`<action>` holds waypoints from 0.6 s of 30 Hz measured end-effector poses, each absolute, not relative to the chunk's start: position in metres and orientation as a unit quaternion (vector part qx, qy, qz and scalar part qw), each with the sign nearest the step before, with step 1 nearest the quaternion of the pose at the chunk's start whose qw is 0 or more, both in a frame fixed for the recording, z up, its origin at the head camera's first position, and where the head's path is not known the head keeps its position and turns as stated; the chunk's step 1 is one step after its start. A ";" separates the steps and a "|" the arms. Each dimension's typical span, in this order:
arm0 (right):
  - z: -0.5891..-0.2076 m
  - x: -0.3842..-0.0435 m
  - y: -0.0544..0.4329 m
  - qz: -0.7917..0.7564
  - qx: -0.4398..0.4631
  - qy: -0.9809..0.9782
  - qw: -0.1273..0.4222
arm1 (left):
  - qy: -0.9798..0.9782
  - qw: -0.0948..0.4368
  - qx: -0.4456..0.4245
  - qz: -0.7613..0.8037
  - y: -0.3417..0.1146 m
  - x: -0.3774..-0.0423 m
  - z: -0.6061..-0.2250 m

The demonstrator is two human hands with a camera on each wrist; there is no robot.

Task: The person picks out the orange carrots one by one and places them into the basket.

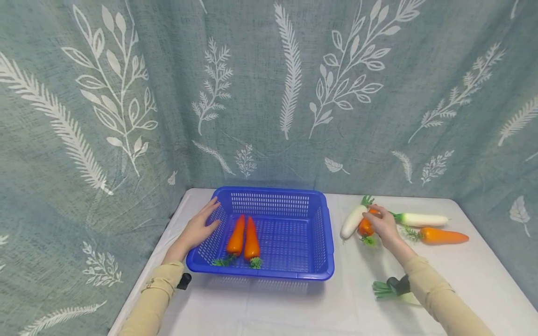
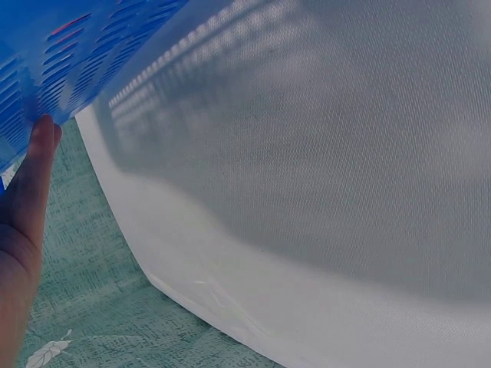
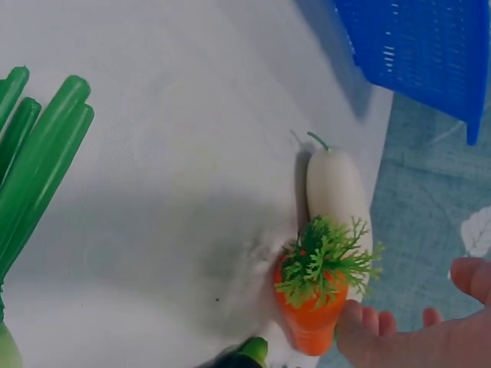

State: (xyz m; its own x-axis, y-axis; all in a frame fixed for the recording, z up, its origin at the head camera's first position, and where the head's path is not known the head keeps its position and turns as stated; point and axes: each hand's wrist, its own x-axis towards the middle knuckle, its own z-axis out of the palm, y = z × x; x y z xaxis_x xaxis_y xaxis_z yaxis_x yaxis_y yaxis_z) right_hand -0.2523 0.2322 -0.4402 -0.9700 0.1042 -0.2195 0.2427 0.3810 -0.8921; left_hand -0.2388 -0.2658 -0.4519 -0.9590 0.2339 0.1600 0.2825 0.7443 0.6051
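My left hand (image 1: 201,228) is at the left side of a blue basket (image 1: 329,261), fingers extended along its rim. Inside the basket, two orange carrots (image 1: 237,237) lie side by side with their leafy tops toward me. My right hand (image 1: 384,225) is over another carrot (image 1: 365,227), thumb and fingers apart. In the right wrist view, its fingertips are close beside that carrot (image 3: 311,326); whether they touch it I cannot tell. Against this carrot's left side lies a white radish (image 1: 352,222) with a green top.
Right of my right hand lie another white radish (image 1: 424,220) and an orange carrot (image 1: 443,236). A pale vegetable with green stalks (image 1: 383,290) is partly hidden under my right forearm. A white cloth (image 1: 269,308) covers the table; a patterned curtain (image 1: 260,93) hangs behind.
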 end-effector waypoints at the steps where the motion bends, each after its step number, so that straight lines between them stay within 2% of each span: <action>1: -0.440 -0.253 0.232 -0.544 0.107 0.830 0.062 | -0.933 0.037 -0.138 -0.329 -0.266 -0.239 -0.452; 10: -0.447 -0.258 0.232 -0.544 0.170 0.821 0.047 | -0.934 0.043 -0.142 -0.326 -0.266 -0.239 -0.453; 18: -0.461 -0.259 0.235 -0.526 0.160 0.833 0.057 | -0.933 0.043 -0.144 -0.328 -0.266 -0.239 -0.453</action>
